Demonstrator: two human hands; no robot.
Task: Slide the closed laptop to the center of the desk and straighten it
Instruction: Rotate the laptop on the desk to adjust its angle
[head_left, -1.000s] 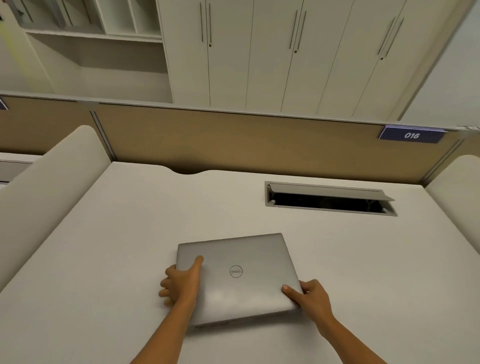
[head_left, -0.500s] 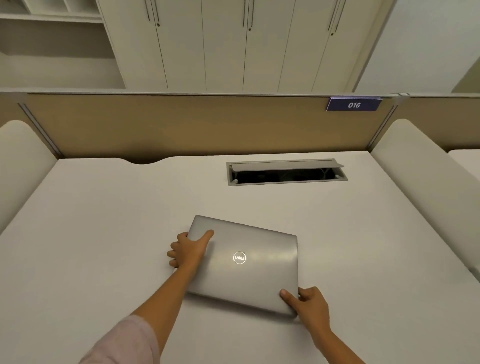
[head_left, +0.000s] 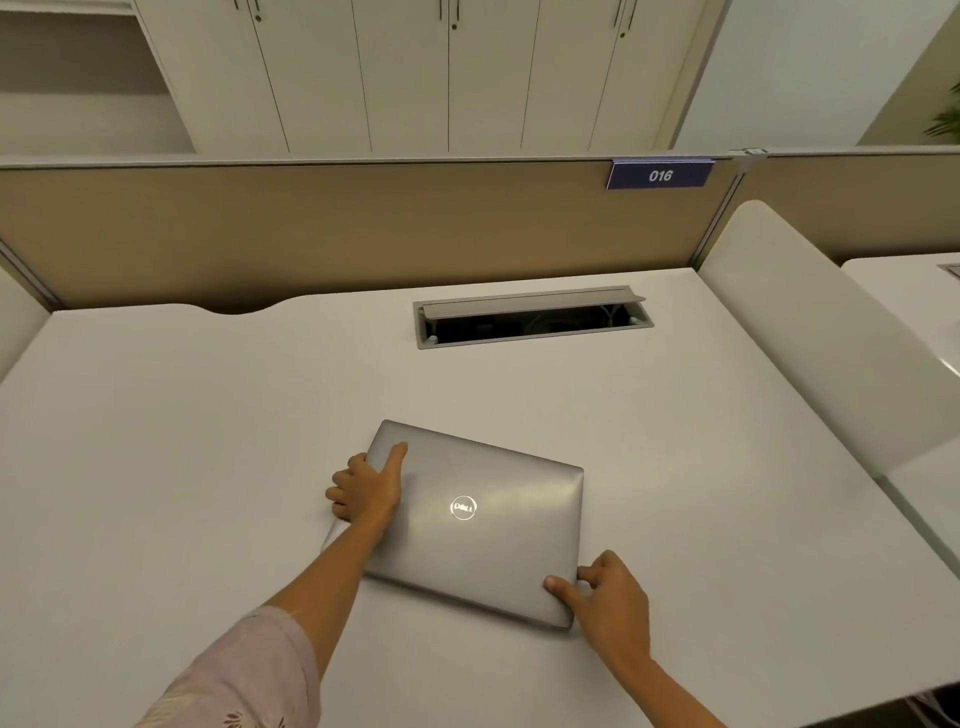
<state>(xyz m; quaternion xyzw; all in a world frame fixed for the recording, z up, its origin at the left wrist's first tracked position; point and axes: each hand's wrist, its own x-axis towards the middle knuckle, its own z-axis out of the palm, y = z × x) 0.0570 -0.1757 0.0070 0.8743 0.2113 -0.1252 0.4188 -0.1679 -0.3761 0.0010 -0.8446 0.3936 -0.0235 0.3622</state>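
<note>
closed laptop (head_left: 483, 525) lies flat on the white desk (head_left: 182, 441), near the middle left-to-right, toward the front half. It sits skewed: far-left corner points away, near-right corner closest to the front edge, so its edges run at an angle to the desk's. Round logo on the lid faces up. left hand (head_left: 366, 491) grips the left edge, thumb flat on the lid, fingers curled against the side. right hand (head_left: 610, 597) pinches the near-right corner, thumb on top, index finger on the right edge; whether the other fingers reach under, cannot tell. Pink patterned sleeve (head_left: 244, 675) on the left arm. Behind the laptop, well apart: cable hatch (head_left: 532, 317) with its flap raised. Blue tag "016" (head_left: 660, 175) on the beige partition (head_left: 311, 228)
</note>
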